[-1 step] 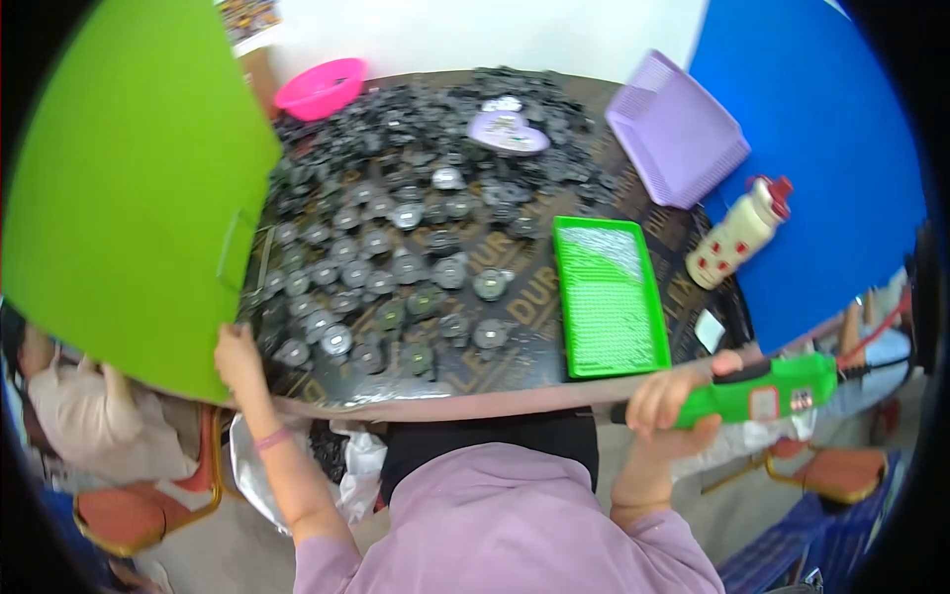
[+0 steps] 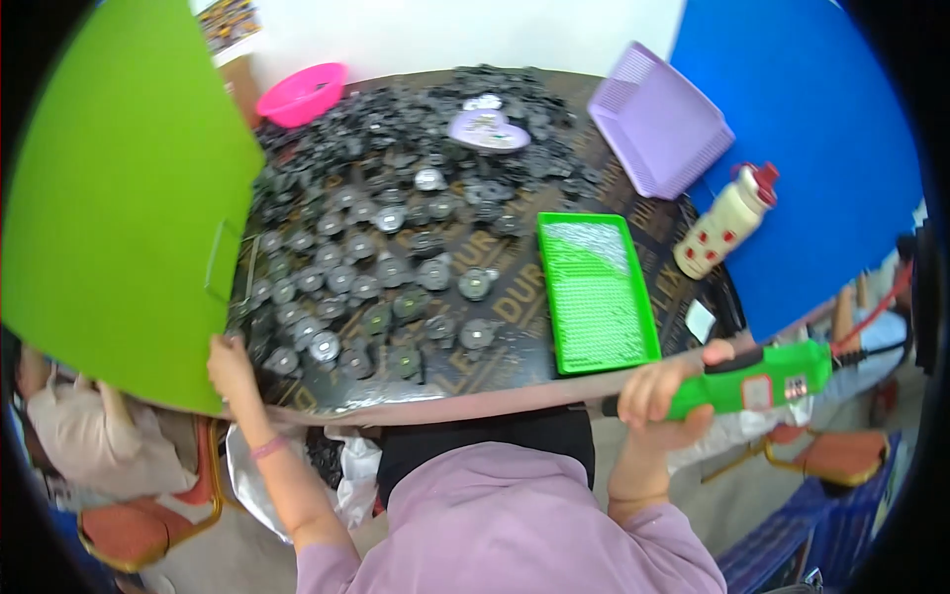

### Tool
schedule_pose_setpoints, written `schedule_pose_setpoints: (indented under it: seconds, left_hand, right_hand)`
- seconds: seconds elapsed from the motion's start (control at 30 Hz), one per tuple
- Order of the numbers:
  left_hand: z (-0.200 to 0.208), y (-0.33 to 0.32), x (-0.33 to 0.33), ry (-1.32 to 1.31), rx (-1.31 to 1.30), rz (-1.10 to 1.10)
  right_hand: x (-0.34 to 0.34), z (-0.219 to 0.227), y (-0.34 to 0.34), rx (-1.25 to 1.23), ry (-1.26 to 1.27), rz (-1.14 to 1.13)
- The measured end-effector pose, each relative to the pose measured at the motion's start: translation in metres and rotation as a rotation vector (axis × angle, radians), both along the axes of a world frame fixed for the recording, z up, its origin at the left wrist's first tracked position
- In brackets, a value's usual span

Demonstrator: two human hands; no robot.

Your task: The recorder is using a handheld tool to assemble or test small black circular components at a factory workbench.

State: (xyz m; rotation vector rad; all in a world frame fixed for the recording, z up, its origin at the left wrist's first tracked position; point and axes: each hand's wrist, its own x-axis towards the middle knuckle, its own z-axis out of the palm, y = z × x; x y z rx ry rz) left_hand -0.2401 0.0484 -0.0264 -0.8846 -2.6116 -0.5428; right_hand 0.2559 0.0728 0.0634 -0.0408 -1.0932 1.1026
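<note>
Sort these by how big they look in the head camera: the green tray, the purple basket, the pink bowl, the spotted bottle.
1. Purple basket and green tray: look alike, can't rank them.
2. Pink bowl.
3. Spotted bottle.

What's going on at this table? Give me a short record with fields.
Left hand: grips the table's near edge beside the green divider board
Right hand: holds a green power tool
Table: covered with many small dark round parts
Also on table: green tray, purple tray, pink bowl, spotted bottle
</note>
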Motion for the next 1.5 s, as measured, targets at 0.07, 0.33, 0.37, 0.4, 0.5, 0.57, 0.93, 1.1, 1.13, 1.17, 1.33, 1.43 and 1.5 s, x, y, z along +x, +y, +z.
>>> schedule_pose_setpoints:
  seconds: [0.07, 0.33, 0.37, 0.4, 0.5, 0.57, 0.93, 1.1, 1.13, 1.17, 1.33, 1.43, 1.5]
  left_hand:
    - [-0.013, -0.004, -0.014, 0.013, 0.074, -0.045]
    - [-0.001, -0.016, -0.011, -0.066, 0.072, 0.047]
    - [0.01, -0.006, 0.005, -0.096, 0.013, 0.065]
    - [0.011, 0.002, 0.005, -0.078, -0.05, 0.045]
    - [0.027, 0.019, 0.019, -0.008, -0.206, -0.049]
    - [0.038, 0.02, 0.011, -0.019, -0.282, -0.022]
    - [0.055, 0.039, -0.033, -0.285, -0.741, -0.205]
    - [0.033, 0.003, -0.061, -0.182, -0.551, -0.331]
    - [0.054, 0.003, -0.038, -0.327, -0.578, -0.256]
    - [0.059, -0.005, -0.032, -0.287, -0.521, -0.254]
    - [0.07, -0.039, -0.015, 0.129, -0.27, -0.354]
    - [0.086, -0.057, 0.039, -0.282, 0.233, -0.542]
    - [0.096, -0.051, 0.119, -0.802, 0.451, -0.73]
  right_hand:
    - [0.007, -0.002, 0.009, 0.068, -0.056, -0.011]
    - [0.013, -0.007, 0.02, -0.035, 0.003, -0.08]
    - [0.022, -0.017, 0.019, -0.039, 0.013, -0.044]
    - [0.027, -0.02, 0.015, -0.031, 0.004, -0.051]
    - [0.029, -0.012, 0.009, 0.033, -0.073, -0.16]
    - [0.028, -0.01, 0.011, 0.062, -0.1, -0.158]
    - [0.023, -0.009, 0.008, 0.058, -0.153, -0.157]
    - [0.025, -0.014, 0.016, -0.012, -0.044, -0.065]
    - [0.025, -0.015, 0.02, -0.019, -0.044, -0.072]
    - [0.025, -0.013, 0.023, -0.034, -0.049, -0.097]
    - [0.028, -0.012, 0.04, -0.035, -0.221, -0.31]
    - [0.025, -0.021, 0.045, -0.078, -0.249, -0.297]
    - [0.024, -0.028, 0.046, -0.082, -0.271, -0.282]
